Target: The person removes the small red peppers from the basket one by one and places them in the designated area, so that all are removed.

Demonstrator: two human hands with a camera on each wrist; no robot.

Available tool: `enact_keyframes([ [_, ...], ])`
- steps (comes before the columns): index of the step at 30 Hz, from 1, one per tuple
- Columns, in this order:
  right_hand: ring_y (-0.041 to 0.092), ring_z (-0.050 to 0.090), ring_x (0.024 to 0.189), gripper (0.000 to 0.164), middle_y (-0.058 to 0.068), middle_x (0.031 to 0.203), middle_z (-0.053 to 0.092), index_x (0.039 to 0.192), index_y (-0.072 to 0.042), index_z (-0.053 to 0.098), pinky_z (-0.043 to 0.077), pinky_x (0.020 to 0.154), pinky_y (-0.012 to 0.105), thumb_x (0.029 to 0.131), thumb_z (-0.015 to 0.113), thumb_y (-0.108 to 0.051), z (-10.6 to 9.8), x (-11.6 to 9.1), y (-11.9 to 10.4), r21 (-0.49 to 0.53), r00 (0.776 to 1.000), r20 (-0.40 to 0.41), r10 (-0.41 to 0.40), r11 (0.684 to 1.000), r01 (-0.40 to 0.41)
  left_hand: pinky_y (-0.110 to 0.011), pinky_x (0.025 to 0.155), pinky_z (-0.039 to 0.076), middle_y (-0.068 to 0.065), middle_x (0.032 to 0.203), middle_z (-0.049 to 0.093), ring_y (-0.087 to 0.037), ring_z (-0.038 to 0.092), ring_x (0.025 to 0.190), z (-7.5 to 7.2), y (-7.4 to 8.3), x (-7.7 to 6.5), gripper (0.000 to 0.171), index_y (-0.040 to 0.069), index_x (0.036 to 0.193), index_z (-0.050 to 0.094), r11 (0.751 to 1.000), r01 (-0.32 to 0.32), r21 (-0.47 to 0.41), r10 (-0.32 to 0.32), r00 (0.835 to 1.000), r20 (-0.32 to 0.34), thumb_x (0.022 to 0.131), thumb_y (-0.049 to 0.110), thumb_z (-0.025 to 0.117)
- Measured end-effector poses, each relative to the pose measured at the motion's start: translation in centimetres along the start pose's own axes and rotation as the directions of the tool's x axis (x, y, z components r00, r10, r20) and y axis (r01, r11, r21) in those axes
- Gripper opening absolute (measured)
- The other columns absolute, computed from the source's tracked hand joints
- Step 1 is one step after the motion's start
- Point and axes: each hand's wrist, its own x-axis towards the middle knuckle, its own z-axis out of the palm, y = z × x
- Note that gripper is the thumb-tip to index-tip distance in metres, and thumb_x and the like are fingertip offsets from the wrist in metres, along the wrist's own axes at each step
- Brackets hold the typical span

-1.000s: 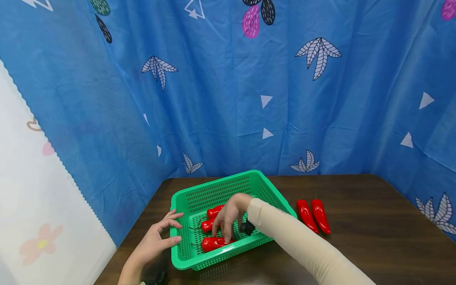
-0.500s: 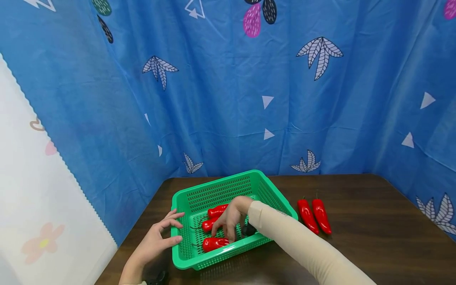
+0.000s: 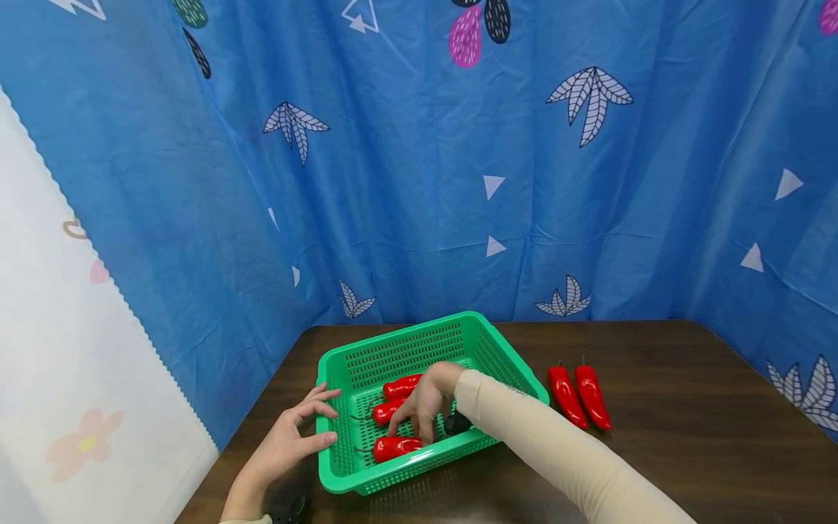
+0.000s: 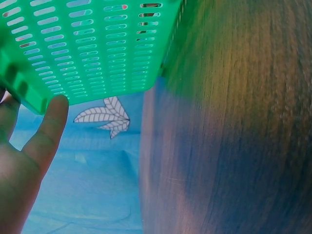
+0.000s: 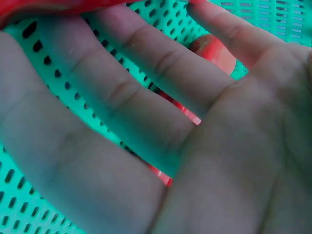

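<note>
A green perforated plastic basket (image 3: 404, 358) holds several shiny red chili peppers with thin dark stems. My left hand (image 3: 278, 444) rests on its left rim, fingers spread and lightly bent over the edge. In the left wrist view one finger (image 4: 51, 129) touches the basket's outer side. My right hand (image 3: 428, 400) reaches down inside, its fingers bent around the front red chili pepper (image 3: 388, 449), partly covering it. That pepper lies along the front wall. Two others, the middle pepper (image 3: 382, 414) and the back pepper (image 3: 401, 386), lie behind it, partly hidden by the hand.
Two more red chili peppers, a left one (image 3: 567, 397) and a right one (image 3: 592, 397), lie side by side on the dark wooden table (image 3: 681, 407) right of the basket. A blue patterned curtain (image 3: 406, 182) hangs behind, with a white cloth (image 3: 85, 349) at left.
My right hand has lowered slightly, its fingers reaching further over the front pepper's right end. The left hand and the peppers on the table stay in place.
</note>
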Motion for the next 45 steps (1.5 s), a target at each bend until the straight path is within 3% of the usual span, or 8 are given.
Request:
enact_keyframes([
  [16, 0.009, 0.057, 0.085, 0.055, -0.003, 0.100, 0.062, 0.132, -0.038, 0.051, 0.043, 0.061, 0.023, 0.093, 0.060, 0.001, 0.14, 0.44, 0.10, 0.002, 0.998, 0.065, 0.012, 1.000, -0.012, -0.083, 0.105, 0.017, -0.026, 0.147, 0.050, 0.024, 0.020, 0.136, 0.14, 0.01, -0.03, 0.018, 0.009, 0.105, 0.065, 1.000, 0.007, -0.004, -0.007, 1.000, 0.005, 0.089, 0.008, 0.073],
  [24, 0.010, 0.057, 0.085, 0.051, -0.003, 0.101, 0.061, 0.129, -0.034, 0.054, 0.049, 0.067, 0.024, 0.092, 0.060, 0.001, 0.33, 0.52, 0.22, 0.019, 0.998, 0.053, 0.016, 1.000, -0.017, -0.084, 0.103, 0.014, -0.026, 0.147, 0.050, 0.024, 0.020, 0.136, 0.28, 0.07, 0.08, 0.018, 0.008, 0.106, 0.065, 1.000, 0.008, -0.005, -0.007, 1.000, 0.009, 0.089, 0.008, 0.073],
  [35, 0.010, 0.059, 0.088, 0.050, -0.006, 0.106, 0.063, 0.127, -0.035, 0.058, 0.055, 0.072, 0.026, 0.090, 0.063, -0.001, 0.57, 0.66, -0.18, -0.038, 1.000, 0.002, 0.029, 0.999, -0.029, -0.084, 0.103, 0.016, -0.023, 0.146, 0.052, 0.022, 0.021, 0.137, 0.22, -0.18, -0.07, 0.018, 0.007, 0.106, 0.065, 1.000, -0.011, 0.011, 0.011, 1.000, -0.002, 0.089, 0.006, 0.072],
  [45, 0.010, 0.062, 0.092, 0.060, -0.008, 0.110, 0.062, 0.137, -0.038, 0.056, 0.058, 0.071, 0.027, 0.090, 0.066, -0.002, 0.45, 0.45, -0.08, -0.020, 1.000, -0.031, 0.004, 1.000, -0.004, -0.085, 0.103, 0.014, -0.028, 0.146, 0.050, 0.022, 0.020, 0.137, 0.21, -0.20, -0.08, 0.018, 0.007, 0.105, 0.065, 1.000, -0.014, -0.003, 0.014, 1.000, 0.004, 0.089, 0.006, 0.072],
])
